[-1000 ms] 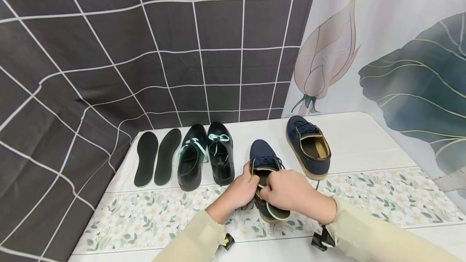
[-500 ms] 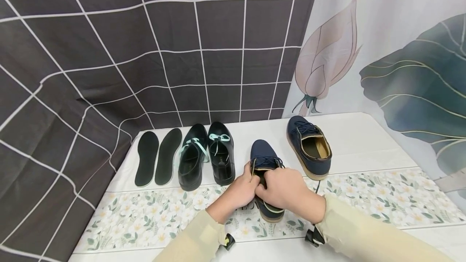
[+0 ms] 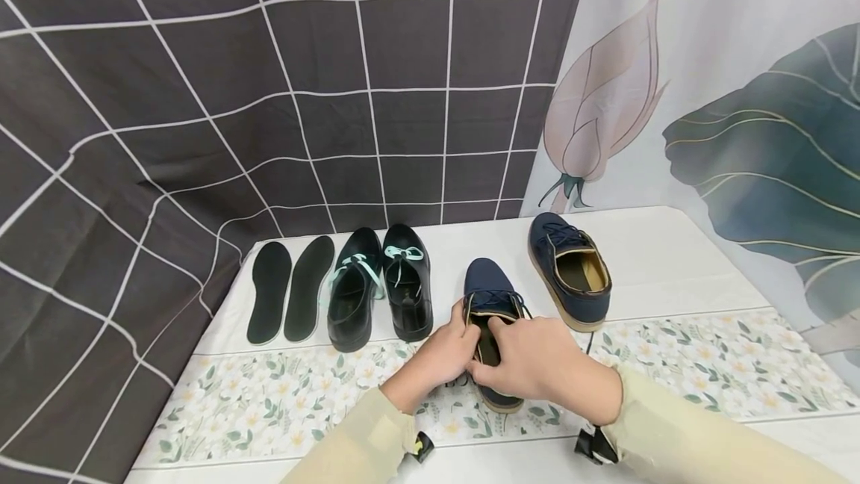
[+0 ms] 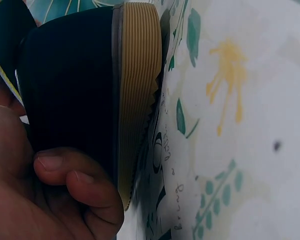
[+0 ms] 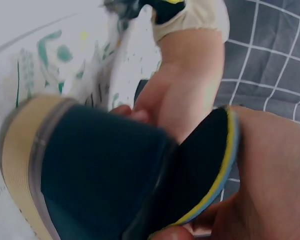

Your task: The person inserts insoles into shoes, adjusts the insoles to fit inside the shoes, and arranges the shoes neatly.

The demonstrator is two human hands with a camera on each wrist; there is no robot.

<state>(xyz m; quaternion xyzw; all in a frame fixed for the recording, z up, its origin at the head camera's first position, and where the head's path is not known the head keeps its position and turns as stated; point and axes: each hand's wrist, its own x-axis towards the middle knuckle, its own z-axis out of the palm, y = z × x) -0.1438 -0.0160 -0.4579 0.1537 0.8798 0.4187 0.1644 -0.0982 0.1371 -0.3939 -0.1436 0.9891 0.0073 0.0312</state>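
A navy lace-up shoe (image 3: 485, 276) with a tan sole stands on the table, toe pointing away. My left hand (image 3: 446, 353) grips its left side, thumb at the opening, fingers curled against the outer wall in the left wrist view. A dark insole (image 5: 202, 170) with a yellow and blue edge is partly inside the shoe, its heel end tilted up above the shoe's heel. My right hand (image 3: 540, 361) holds this insole over the opening, thumb on the left edge and fingers on the right. Its front end is hidden inside the shoe.
The matching navy shoe (image 3: 571, 271) stands at the back right. Two black shoes with mint laces, one left (image 3: 352, 293) and one right (image 3: 407, 286), stand at the back left. Two dark insoles lie beside them, one outer (image 3: 270, 293) and one inner (image 3: 309, 290).
The insole's heel end no longer sticks out at the right of the shoe's heel. My right hand has spread from a closer curl. The left hand stays on the shoe's side.
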